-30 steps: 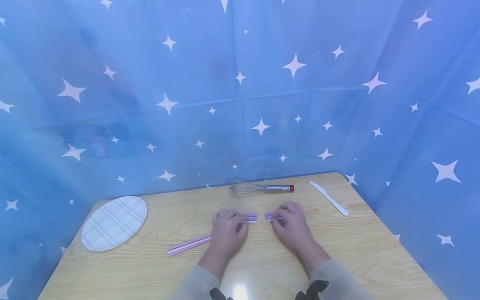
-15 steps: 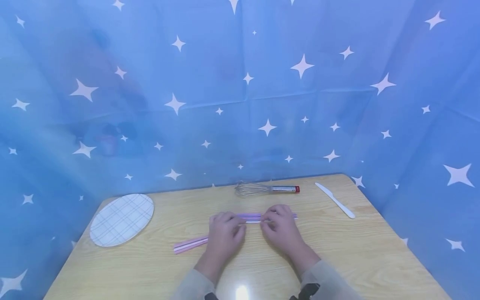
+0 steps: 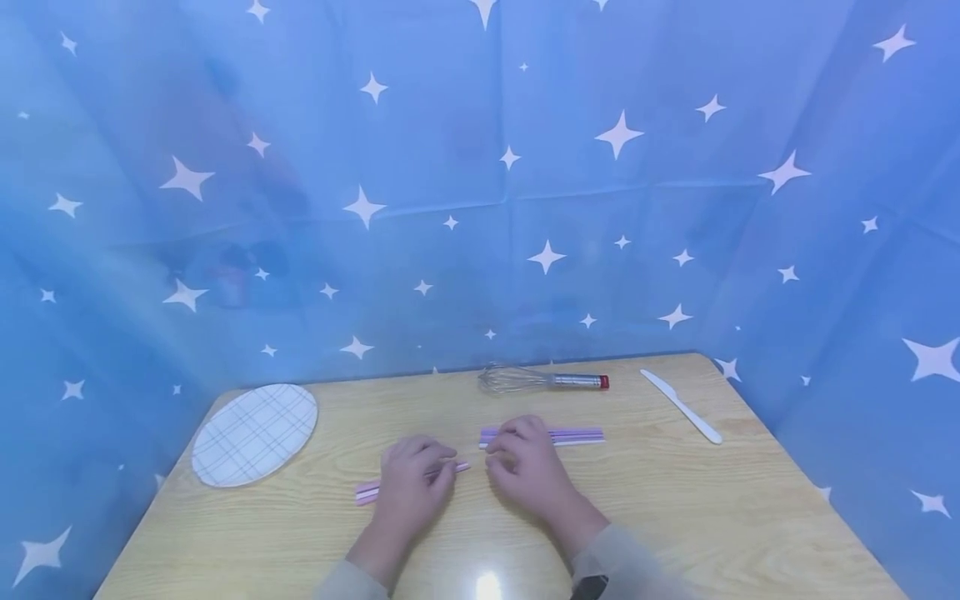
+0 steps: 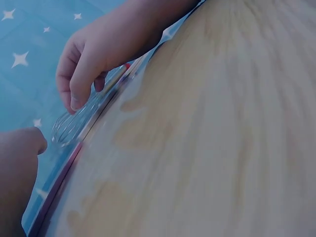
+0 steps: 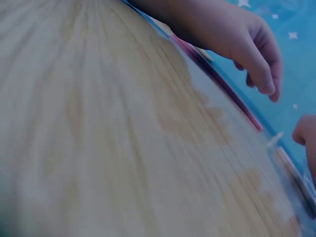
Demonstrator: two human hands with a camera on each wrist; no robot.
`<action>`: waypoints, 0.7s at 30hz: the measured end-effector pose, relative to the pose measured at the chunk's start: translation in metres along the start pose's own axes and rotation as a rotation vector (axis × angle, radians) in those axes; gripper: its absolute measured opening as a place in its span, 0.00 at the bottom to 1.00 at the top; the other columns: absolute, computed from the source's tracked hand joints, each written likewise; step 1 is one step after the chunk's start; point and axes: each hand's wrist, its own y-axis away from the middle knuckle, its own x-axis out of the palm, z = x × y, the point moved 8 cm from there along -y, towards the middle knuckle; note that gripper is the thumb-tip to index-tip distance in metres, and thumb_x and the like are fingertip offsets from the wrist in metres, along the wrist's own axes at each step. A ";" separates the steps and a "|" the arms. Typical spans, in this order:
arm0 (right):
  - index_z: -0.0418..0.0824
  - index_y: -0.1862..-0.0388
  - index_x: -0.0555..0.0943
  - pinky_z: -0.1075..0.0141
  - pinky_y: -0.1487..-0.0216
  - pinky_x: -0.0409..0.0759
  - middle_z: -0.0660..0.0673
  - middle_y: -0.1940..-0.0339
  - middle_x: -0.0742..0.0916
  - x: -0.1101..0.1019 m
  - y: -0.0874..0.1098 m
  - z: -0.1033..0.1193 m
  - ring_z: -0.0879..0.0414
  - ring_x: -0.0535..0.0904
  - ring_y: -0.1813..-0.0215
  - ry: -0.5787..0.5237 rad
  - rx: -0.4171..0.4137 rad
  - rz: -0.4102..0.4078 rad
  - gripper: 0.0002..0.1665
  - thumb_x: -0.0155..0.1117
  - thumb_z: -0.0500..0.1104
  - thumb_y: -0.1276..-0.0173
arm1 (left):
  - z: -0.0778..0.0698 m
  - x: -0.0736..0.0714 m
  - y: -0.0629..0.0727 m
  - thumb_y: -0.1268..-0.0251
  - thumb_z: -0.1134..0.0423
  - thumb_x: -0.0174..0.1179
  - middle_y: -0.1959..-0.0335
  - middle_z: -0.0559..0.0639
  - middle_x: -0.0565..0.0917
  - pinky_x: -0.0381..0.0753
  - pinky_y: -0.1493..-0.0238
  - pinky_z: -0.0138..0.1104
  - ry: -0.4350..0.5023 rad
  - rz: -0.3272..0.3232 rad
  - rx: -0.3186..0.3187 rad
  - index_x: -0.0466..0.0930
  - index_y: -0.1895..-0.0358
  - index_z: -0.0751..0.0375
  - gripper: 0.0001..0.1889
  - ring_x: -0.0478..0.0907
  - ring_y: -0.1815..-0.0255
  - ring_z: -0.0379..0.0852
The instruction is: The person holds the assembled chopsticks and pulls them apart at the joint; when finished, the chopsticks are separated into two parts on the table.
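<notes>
Two sets of slim pink, purple and white sticks, like chopsticks, lie on the table. Over the nearer, slanted set (image 3: 367,493) is my left hand (image 3: 408,479), covering its middle. My right hand (image 3: 528,458) is at the left part of the farther set (image 3: 579,435). Its fingers bend loosely down, and in the left wrist view this right hand (image 4: 106,52) has nothing between fingers and thumb. The right wrist view shows the left hand (image 5: 237,37) with fingertips hanging above the pink sticks (image 5: 222,84). Part of each set is hidden by a hand.
Behind the hands a wire whisk (image 3: 517,379) lies along the wooden table's (image 3: 675,517) back edge. To its right is a white knife (image 3: 681,407). At the left lies an oval white checked plate (image 3: 255,435). A blue star-patterned curtain (image 3: 450,167) closes off the back and sides.
The left hand has moved left and nearer, from the farther sticks to over the slanted set. The right hand has shifted left along the farther sticks. A gap seen earlier between the hands' sticks has closed.
</notes>
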 end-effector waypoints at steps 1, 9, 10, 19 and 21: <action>0.46 0.61 0.89 0.47 0.39 0.74 0.48 0.51 0.86 0.003 -0.002 0.003 0.52 0.74 0.41 -0.015 -0.004 0.001 0.06 0.75 0.41 0.38 | 0.004 -0.004 0.002 0.46 0.64 0.77 0.60 0.44 0.88 0.74 0.46 0.52 0.001 -0.001 -0.017 0.92 0.62 0.51 0.08 0.84 0.55 0.48; 0.48 0.63 0.90 0.48 0.38 0.74 0.53 0.53 0.85 0.028 -0.011 0.021 0.55 0.74 0.41 -0.040 0.014 0.021 0.05 0.76 0.41 0.39 | 0.029 -0.039 0.017 0.51 0.67 0.79 0.61 0.46 0.88 0.74 0.51 0.54 -0.023 -0.061 -0.033 0.92 0.63 0.53 0.11 0.84 0.57 0.50; 0.48 0.63 0.90 0.49 0.38 0.75 0.53 0.53 0.84 0.031 -0.012 0.025 0.55 0.74 0.41 -0.035 0.004 0.022 0.05 0.76 0.41 0.38 | 0.032 -0.042 0.019 0.52 0.67 0.80 0.61 0.47 0.88 0.74 0.51 0.53 -0.025 -0.064 -0.037 0.92 0.63 0.53 0.11 0.84 0.57 0.51; 0.47 0.56 0.91 0.49 0.35 0.73 0.51 0.52 0.86 0.051 -0.017 0.050 0.51 0.75 0.42 0.039 -0.069 0.091 0.07 0.75 0.43 0.34 | 0.062 -0.039 0.033 0.34 0.63 0.74 0.54 0.46 0.88 0.71 0.39 0.54 0.054 0.098 -0.281 0.86 0.43 0.61 0.18 0.79 0.49 0.48; 0.48 0.52 0.91 0.47 0.32 0.71 0.51 0.49 0.86 0.054 -0.017 0.049 0.51 0.75 0.40 0.053 -0.029 0.139 0.10 0.74 0.44 0.31 | 0.065 -0.037 0.033 0.30 0.62 0.71 0.53 0.46 0.88 0.73 0.39 0.54 0.053 0.131 -0.322 0.85 0.41 0.62 0.17 0.79 0.48 0.49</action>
